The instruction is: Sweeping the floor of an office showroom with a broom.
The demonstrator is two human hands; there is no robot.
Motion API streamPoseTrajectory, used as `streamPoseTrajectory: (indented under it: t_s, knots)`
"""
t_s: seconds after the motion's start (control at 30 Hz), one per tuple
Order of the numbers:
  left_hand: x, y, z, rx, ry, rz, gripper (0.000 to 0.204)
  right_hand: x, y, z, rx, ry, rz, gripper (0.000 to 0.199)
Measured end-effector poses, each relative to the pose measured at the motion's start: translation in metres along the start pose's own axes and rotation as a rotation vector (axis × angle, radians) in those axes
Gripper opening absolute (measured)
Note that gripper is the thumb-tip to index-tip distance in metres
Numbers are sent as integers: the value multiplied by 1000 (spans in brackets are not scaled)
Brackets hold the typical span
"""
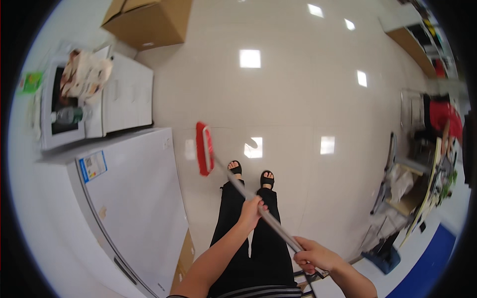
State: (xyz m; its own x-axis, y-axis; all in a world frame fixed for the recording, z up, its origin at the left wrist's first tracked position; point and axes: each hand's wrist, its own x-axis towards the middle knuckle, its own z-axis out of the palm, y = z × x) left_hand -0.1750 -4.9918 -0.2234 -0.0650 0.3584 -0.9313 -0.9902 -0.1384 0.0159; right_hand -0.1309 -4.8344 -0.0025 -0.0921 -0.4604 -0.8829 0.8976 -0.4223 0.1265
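A flat mop with a long metal handle (279,230) slants from my lower right toward the floor at my left. Its red mop head (204,149) rests on or just over the tiles beside the white cabinet-like appliance. My left hand (252,211) wraps round the middle of the handle, in front of my legs. Nearer its top end, my right hand (314,254) is closed round the same handle. Below them, my feet in black sandals (267,179) stand on the floor.
At left are a white chest freezer (139,198), a white drawer cabinet (129,92) and a cardboard box (154,25). A bottle (69,115) and a bag (85,73) lie on top. Along the right, a person in red (443,118) sits at a cluttered desk (425,198).
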Motion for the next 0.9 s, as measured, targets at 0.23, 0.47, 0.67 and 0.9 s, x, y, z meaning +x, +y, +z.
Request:
streamPoseTrajectory:
  t_s: [0.23, 0.47, 0.67, 0.9]
  knots:
    - [42, 7, 109, 219, -332, -61, 3, -18, 24, 3, -303, 466, -182, 50]
    - [-16, -104, 90, 112, -486, -170, 15, 15, 174, -41, 260, 256, -416, 41]
    - [-79, -244, 19, 517, -379, -633, 17, -10, 331, -35, 583, 337, -287, 19]
    - [-123, -388, -55, 616, -138, -1131, 18, -11, 468, 10, 1319, 259, -143, 16]
